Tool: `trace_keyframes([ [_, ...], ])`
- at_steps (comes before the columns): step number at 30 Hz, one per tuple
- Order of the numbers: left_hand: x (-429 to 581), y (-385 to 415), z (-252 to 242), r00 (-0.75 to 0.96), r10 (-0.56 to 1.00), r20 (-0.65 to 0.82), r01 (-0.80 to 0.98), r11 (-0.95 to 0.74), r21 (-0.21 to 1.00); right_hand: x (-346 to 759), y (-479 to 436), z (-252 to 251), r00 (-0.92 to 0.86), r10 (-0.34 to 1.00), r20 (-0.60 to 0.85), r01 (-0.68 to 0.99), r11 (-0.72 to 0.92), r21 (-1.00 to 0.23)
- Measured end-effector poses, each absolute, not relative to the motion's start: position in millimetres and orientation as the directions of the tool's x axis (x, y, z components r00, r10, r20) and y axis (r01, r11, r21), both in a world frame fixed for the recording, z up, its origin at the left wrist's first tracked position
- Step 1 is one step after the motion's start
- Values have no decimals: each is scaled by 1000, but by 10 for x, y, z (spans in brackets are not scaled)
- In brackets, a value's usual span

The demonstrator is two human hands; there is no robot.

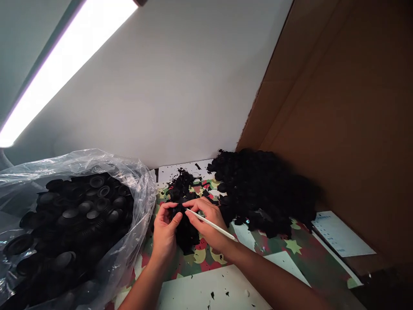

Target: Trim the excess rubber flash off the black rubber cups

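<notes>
My left hand [166,221] grips a small black ribbed rubber part [177,209] between thumb and fingers, over the middle of the table. My right hand [208,217] pinches a thin white pen-like tool [214,225]. Its tip meets the right side of the ribbed part, and its shaft slants down across the wrist. Fingers hide some of the part. Beneath and behind both hands lie black scraps [183,181] and darker pieces whose shapes I cannot make out.
A clear plastic bag [145,193] full of black round ribbed parts [87,211] stands left. At right, a large black heap [258,189] rests against cardboard [338,107]. White sheets [206,286] lie on the patterned tabletop [309,254]. A tube lamp [64,64] glows upper left.
</notes>
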State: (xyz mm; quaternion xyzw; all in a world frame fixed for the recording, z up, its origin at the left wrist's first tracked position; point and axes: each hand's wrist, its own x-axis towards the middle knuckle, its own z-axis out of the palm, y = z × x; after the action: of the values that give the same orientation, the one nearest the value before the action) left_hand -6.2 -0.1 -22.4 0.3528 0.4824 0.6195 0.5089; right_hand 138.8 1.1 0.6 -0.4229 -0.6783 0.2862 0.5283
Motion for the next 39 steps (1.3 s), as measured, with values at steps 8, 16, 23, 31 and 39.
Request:
trace_keyframes([
  [8,-64,-6,-268,-254,967,12,-233,-73,970,1346,3,-2,-101,851,515,393,509,-765],
  [16,-30,-55,-215,-265,964,-6,-268,-68,961,1272,-9,-68,-111,819,564,506,535,-677],
  [23,-38,-68,-169,-258,961,-94,-440,-30,897,1409,133,-190,-131,798,589,680,504,-532],
  [31,-133,-20,3,42,942,-334,-576,296,762,1472,178,-140,-261,672,693,643,657,-395],
  [39,-126,-23,-27,-26,963,-269,-453,229,862,1455,74,-59,-193,735,650,438,658,-613],
])
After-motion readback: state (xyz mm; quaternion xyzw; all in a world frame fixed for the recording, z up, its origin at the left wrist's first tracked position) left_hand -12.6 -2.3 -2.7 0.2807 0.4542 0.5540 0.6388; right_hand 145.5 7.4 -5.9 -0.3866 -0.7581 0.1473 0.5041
